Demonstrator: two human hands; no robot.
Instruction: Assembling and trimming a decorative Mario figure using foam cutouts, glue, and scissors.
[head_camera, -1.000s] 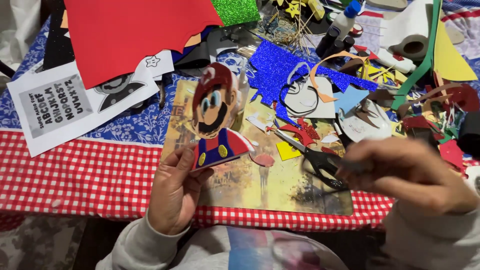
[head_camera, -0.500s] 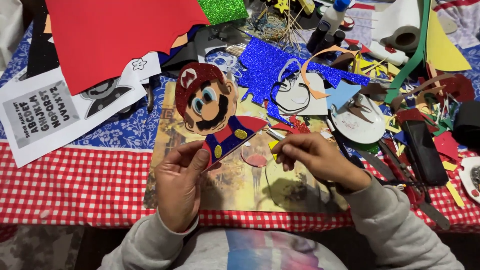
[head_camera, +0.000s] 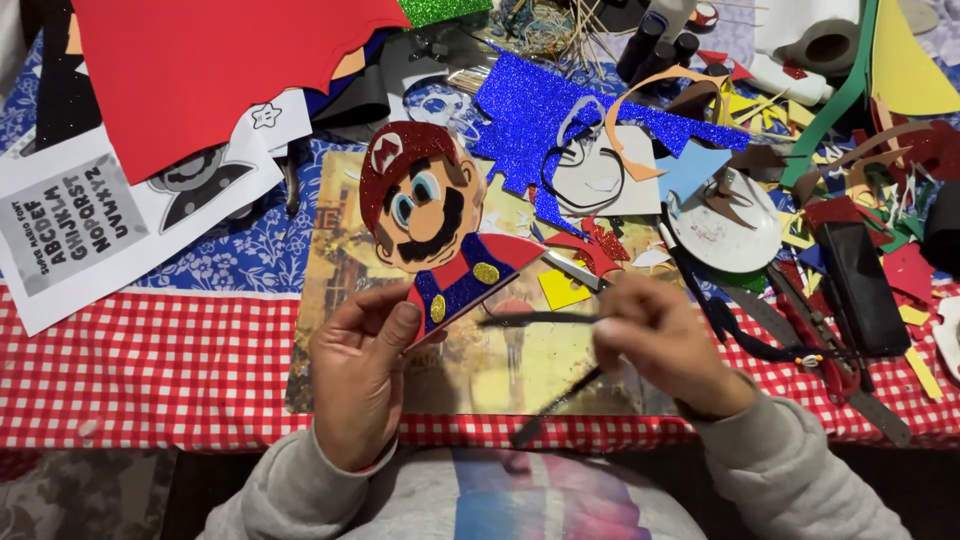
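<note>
The left hand (head_camera: 360, 375) pinches the lower edge of a glittery foam cutout (head_camera: 432, 225) of a moustached figure in a red cap and blue overalls, holding it tilted above a yellowish picture board (head_camera: 500, 365). Just to its right, the right hand (head_camera: 665, 355) is closed on a thin black strip (head_camera: 540, 320) whose tip nearly reaches the cutout. Beyond that hand lies blue glitter foam (head_camera: 545, 110).

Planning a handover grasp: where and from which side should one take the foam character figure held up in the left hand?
Grip the foam figure at its red cap, coming from above: the left hand pinches the bottom edge, and the right hand works a dark strip beside the body.
</note>
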